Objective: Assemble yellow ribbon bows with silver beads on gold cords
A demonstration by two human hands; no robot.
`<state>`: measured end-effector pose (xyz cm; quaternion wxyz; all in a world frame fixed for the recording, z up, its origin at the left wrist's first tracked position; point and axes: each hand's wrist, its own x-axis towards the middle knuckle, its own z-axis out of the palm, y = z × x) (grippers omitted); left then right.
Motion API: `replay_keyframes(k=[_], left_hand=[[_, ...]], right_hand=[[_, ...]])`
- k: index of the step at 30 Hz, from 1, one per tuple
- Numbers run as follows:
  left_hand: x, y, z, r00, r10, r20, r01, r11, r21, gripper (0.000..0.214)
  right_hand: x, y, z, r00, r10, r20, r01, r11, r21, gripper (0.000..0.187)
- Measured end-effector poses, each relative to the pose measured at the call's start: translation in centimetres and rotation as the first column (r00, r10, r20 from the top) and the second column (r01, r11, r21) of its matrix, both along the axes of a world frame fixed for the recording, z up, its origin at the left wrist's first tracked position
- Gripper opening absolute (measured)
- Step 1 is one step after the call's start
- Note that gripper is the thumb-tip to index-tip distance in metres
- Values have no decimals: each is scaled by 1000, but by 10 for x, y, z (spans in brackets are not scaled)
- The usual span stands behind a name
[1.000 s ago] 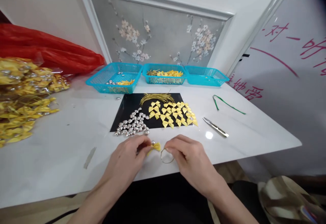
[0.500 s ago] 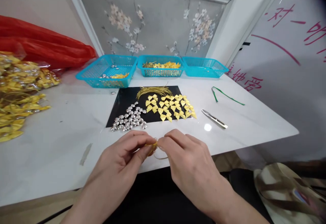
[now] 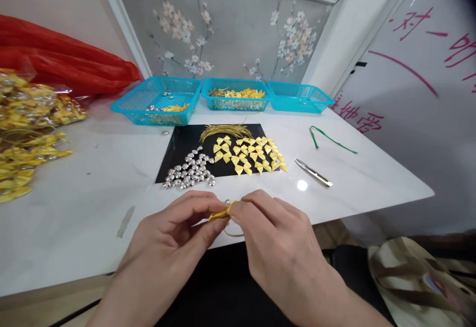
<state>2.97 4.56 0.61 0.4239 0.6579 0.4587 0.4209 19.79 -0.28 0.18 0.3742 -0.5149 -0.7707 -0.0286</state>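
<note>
Near the table's front edge, my left hand (image 3: 178, 238) pinches one side of a yellow ribbon bow (image 3: 219, 213) between thumb and fingertips. My right hand (image 3: 277, 235) pinches the bow's other side, its fingertips hiding much of it. A thin gold cord (image 3: 234, 235) loops below the fingers. Just behind the bow a silver bead (image 3: 227, 201) shows. Beyond my hands, silver beads (image 3: 191, 171) lie heaped on a black mat (image 3: 174, 151) and past its front edge. Several yellow bows (image 3: 256, 153) are laid out at its right, with a bundle of gold cords (image 3: 225, 131) behind.
Three blue baskets (image 3: 234, 104) line the back of the white table (image 3: 92, 228). Thread snips (image 3: 313, 173) and a green ribbon (image 3: 332, 141) lie right of the mat. Bagged yellow bows (image 3: 37, 104) and red fabric (image 3: 63, 62) fill the left side.
The bow has turned between my fingers, and more of its yellow ribbon shows now. The silver bead behind it is plainer to see. Both hands stay in nearly the same place.
</note>
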Motion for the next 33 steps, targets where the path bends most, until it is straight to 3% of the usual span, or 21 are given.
replay_keyframes(k=[8,13,20,23,27,33], left_hand=[[0,0,-3,998,-29,50,30,999,-25,13],[2,-6,-2,1000,18,23,-18,999,-28,13],[-2,-5,7,997,-15,-80,22,997,79,10],[-2,-2,8,999,-49,-18,49,999,7,6],[-3,2,-2,990,-115,87,130,974,-185,8],[-6,-1,-17,979,9,204,44,967,-252,7]], right_hand=[[-9,-2,-4,994,-94,62,85,988,130,31],[-9,-4,-1,992,-83,94,73,992,104,30],[-9,-4,1,997,-38,74,34,997,64,30],[-8,-1,1,998,-11,62,10,1000,28,28],[-4,3,0,1000,9,16,-8,998,-64,26],[2,1,-2,990,-20,-143,5,995,-103,23]])
